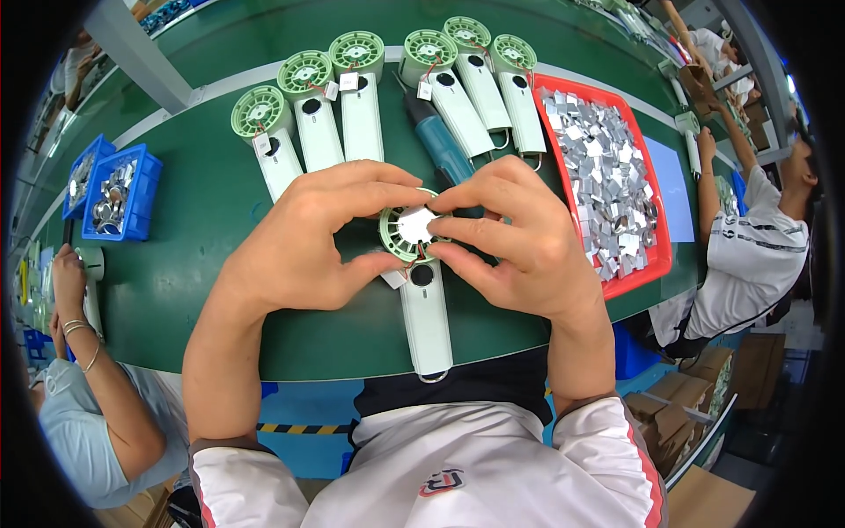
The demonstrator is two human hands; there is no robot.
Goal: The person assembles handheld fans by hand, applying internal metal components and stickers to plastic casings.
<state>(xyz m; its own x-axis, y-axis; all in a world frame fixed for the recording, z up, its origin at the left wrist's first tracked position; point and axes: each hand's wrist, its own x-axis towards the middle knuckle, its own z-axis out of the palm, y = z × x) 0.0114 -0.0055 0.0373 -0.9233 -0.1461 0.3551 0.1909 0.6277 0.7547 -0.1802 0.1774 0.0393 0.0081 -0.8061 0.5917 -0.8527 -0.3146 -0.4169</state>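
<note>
A pale green handheld fan (427, 326) lies in front of me, its handle pointing toward me and its open round head at the far end. My left hand (304, 233) curves round the left side of the head, fingertips on the far rim and thumb near the white connector (393, 278). A shiny silver disc (415, 225) covers the middle of the head. With its fingers and thumb, my right hand (524, 238) grips the disc's right edge, over the rim. Thin red wires show at the head's near side. What lies beneath the disc is hidden.
Several similar fans (361, 114) lie in two groups beyond my hands, a teal power screwdriver (437, 141) between them. At right, a red tray (658, 251) holds silver pieces, beside a blue sheet (671, 189). Blue bins (145, 194) stand left. Co-workers sit on both sides.
</note>
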